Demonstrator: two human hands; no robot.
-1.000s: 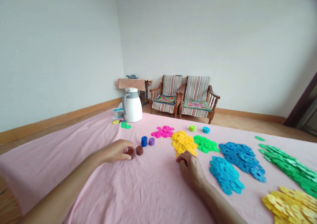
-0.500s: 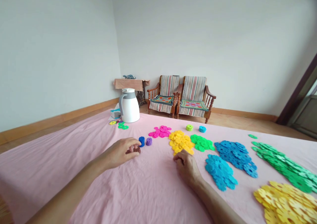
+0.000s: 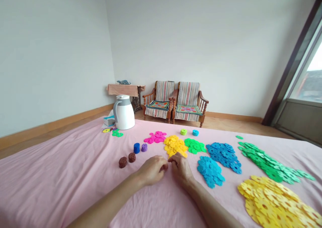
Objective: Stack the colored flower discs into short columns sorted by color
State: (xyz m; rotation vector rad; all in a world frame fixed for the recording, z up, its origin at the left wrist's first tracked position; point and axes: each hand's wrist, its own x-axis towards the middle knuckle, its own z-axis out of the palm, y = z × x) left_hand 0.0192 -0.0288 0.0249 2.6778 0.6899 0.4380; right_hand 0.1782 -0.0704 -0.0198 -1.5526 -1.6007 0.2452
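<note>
My left hand and my right hand meet fingertip to fingertip on the pink cloth, just in front of a small yellow pile of plastic discs. Both hands have curled, pinched fingers; what they hold is too small to make out. To the left of my left hand stand two brown stacks of discs, untouched. Behind those are a blue stack and a purple stack.
Piles of discs lie on the cloth: pink, green, blue, light blue, a long green one, a large yellow one. A white jug stands far left. Two wooden chairs are beyond.
My left hand let go of the brown stacks and moved right to meet my right hand. The view has swung to the right.
</note>
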